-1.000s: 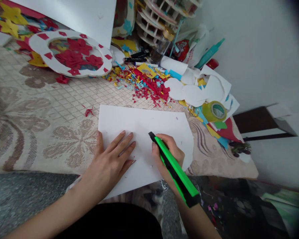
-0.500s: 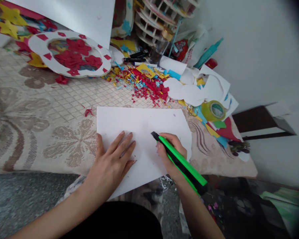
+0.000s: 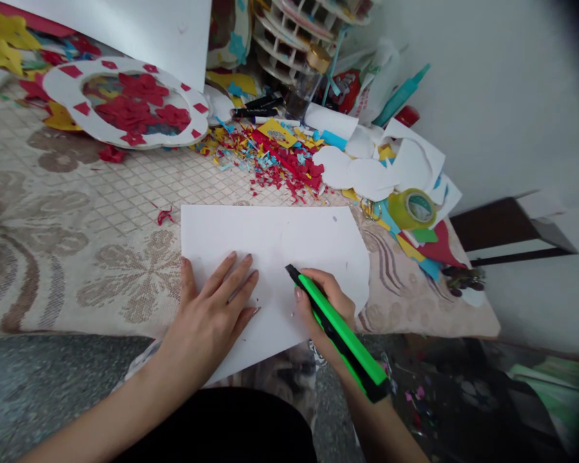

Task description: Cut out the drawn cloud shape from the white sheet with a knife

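Observation:
A white sheet of card (image 3: pixel 241 228) lies at the table's front edge, its lower part sticking out past the edge. My left hand (image 3: pixel 212 315) rests flat on its left half with the fingers spread. My right hand (image 3: pixel 325 299) grips a green and black utility knife (image 3: pixel 345 341), held slanted with the dark blade tip toward the middle of the card. Whether the tip touches the surface I cannot tell. A faint curved line shows on the card just above the blade.
Red, yellow and blue paper scraps (image 3: pixel 284 157) are heaped behind the card. A flower-shaped white frame (image 3: pixel 200 122) with red pieces lies back left. To the right are a roll of yellow tape (image 3: pixel 412 209), white paper cutouts (image 3: pixel 374 180) and a glass bottle (image 3: pixel 303 90).
The knife in my right hand has moved slightly down and left across the card. My left hand stays flat on the card. The whole view has shifted a little.

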{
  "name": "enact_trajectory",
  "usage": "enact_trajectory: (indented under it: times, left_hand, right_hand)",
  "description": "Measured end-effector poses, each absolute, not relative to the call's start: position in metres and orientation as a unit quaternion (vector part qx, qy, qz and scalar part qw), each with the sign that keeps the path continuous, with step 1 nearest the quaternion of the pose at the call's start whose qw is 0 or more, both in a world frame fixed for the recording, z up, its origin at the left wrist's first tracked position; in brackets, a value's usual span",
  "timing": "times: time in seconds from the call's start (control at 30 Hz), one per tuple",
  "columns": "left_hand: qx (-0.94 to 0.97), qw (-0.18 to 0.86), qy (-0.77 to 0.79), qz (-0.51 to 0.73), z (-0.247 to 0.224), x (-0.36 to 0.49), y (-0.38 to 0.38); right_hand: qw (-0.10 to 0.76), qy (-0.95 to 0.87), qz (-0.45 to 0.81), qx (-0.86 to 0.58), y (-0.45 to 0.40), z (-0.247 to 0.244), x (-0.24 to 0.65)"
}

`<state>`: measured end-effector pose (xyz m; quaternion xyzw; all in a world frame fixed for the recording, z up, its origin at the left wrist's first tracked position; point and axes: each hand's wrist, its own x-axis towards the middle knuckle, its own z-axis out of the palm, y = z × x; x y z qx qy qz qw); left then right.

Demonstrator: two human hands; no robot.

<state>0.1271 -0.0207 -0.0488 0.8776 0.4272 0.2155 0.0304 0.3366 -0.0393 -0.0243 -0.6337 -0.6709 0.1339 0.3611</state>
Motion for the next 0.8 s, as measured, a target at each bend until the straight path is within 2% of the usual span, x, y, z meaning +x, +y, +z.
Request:
enact_trajectory:
  times: [0.37,0.8]
  left_hand:
    - [0.875,0.028,0.434,0.213,-0.049,0.128,-0.022]
    - [0.874,0.021,0.433,0.219,-0.048,0.128,-0.021]
  right_hand:
    - [0.327,-0.703,0.088,-0.626,-0.037,-0.028,0.330]
    - [0.314,-0.701,0.150,-0.623,-0.054,-0.022,0.343]
